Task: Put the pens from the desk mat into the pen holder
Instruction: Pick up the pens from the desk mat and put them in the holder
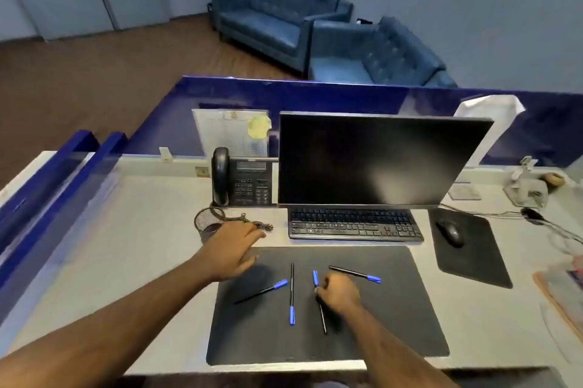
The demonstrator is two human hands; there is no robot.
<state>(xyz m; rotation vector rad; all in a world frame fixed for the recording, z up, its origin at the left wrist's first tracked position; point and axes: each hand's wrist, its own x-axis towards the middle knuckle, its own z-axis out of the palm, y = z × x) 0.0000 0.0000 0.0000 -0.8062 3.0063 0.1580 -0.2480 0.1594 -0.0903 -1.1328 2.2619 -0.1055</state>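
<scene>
Several black pens with blue caps lie on the dark desk mat (378,324): one slanted at the left (262,291), one upright in the middle (292,293), one at the upper right (355,274). My right hand (339,296) is closed around a further pen (315,277), whose blue cap sticks up and whose black end shows below the hand. My left hand (232,250) hovers over the mat's top-left corner with fingers spread and nothing in it. The black mesh pen holder (205,220) stands just beyond it, partly hidden by the hand.
A keyboard (353,225) and a dark monitor (378,160) sit behind the mat. A desk phone (243,181) stands behind the pen holder. A mouse (451,233) rests on its pad at the right. Keys (255,223) lie beside the holder. Papers lie at the far right.
</scene>
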